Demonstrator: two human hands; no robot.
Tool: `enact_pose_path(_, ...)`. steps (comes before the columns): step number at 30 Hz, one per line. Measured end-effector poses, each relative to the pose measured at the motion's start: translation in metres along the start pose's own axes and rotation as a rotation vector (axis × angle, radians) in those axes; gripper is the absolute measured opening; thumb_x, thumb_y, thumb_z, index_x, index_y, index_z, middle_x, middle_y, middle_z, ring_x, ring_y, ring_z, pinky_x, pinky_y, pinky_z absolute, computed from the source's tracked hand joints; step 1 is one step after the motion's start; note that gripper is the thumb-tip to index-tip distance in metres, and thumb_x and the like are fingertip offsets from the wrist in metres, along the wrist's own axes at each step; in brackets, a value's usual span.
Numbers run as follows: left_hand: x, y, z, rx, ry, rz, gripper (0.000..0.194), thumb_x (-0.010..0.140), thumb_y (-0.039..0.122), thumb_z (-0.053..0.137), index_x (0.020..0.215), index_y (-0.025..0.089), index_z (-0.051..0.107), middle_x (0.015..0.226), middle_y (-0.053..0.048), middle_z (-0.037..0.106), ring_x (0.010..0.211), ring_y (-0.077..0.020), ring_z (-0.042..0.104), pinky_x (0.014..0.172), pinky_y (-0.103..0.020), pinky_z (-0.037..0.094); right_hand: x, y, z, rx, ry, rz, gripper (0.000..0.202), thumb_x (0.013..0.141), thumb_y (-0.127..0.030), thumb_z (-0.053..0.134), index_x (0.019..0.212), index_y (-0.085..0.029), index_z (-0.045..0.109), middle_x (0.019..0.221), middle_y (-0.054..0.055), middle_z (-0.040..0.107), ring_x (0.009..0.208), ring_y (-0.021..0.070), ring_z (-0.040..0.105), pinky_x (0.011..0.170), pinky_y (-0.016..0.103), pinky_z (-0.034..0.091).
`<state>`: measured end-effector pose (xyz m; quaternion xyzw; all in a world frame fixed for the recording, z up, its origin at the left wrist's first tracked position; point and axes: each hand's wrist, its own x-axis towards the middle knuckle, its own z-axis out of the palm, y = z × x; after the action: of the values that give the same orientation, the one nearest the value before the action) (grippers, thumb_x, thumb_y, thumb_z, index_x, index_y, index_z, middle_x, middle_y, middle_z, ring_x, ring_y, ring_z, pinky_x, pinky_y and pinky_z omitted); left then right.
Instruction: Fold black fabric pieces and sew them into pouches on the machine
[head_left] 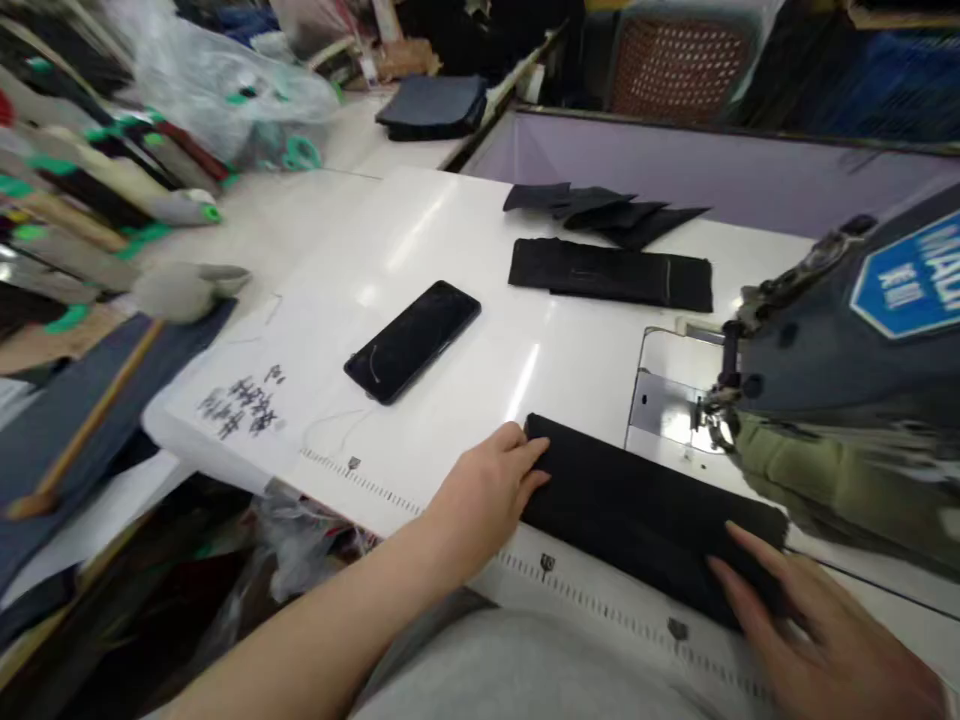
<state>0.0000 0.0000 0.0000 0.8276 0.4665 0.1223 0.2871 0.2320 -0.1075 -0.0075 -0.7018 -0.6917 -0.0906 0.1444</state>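
Note:
A folded strip of black fabric (637, 505) lies across the front of the white sewing table, just in front of the sewing machine's needle area. My left hand (484, 495) is closed on its left end, thumb and fingers at the edge. At the right end, my right hand (810, 620) grips the strip, with two fingertips pressing on top; its other fingers are hidden. The presser foot (712, 415) and metal needle plate (664, 408) sit just beyond the strip, touching neither hand.
A black phone (412, 340) lies at mid-table. Behind it are a stitched black fabric piece (611, 273) and several dark scraps (600, 210). The machine head (847, 340) stands at right. Thread cones (97, 180), a plastic bag (217, 85) and a wooden-handled tool (90, 415) are at left.

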Motion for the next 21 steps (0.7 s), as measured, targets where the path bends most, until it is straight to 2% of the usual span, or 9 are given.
enact_pose_path(4, 0.002, -0.005, 0.001, -0.007, 0.024, 0.005, 0.027, 0.083, 0.016, 0.048, 0.109, 0.014, 0.055, 0.083, -0.002, 0.054, 0.069, -0.0115, 0.056, 0.065, -0.024, 0.049, 0.000, -0.001, -0.002, 0.093, 0.017, 0.013, 0.032, 0.086, -0.038, 0.041, 0.095, -0.014, 0.060, 0.079, 0.005, 0.064, 0.068, 0.0144, 0.061, 0.060, 0.024, 0.046)
enact_pose_path(9, 0.004, -0.010, 0.003, 0.011, 0.058, 0.067, 0.027, 0.085, 0.022, 0.041, 0.106, 0.014, 0.056, 0.079, -0.002, 0.053, 0.066, -0.0115, 0.056, 0.062, -0.023, 0.048, -0.002, -0.002, 0.000, 0.213, -0.021, 0.094, 0.024, 0.083, -0.030, 0.048, 0.097, -0.014, 0.060, 0.074, 0.003, 0.061, 0.064, 0.0115, 0.058, 0.059, 0.022, 0.046)
enact_pose_path(21, 0.004, -0.013, 0.003, 0.064, 0.066, 0.099, 0.033, 0.087, 0.033, 0.037, 0.105, 0.014, 0.057, 0.078, -0.001, 0.053, 0.062, -0.0110, 0.054, 0.059, -0.022, 0.048, 0.002, -0.001, -0.002, 0.400, -0.072, 0.251, 0.021, 0.083, -0.022, 0.045, 0.093, -0.015, 0.062, 0.079, 0.004, 0.064, 0.071, 0.0131, 0.060, 0.064, 0.023, 0.048)
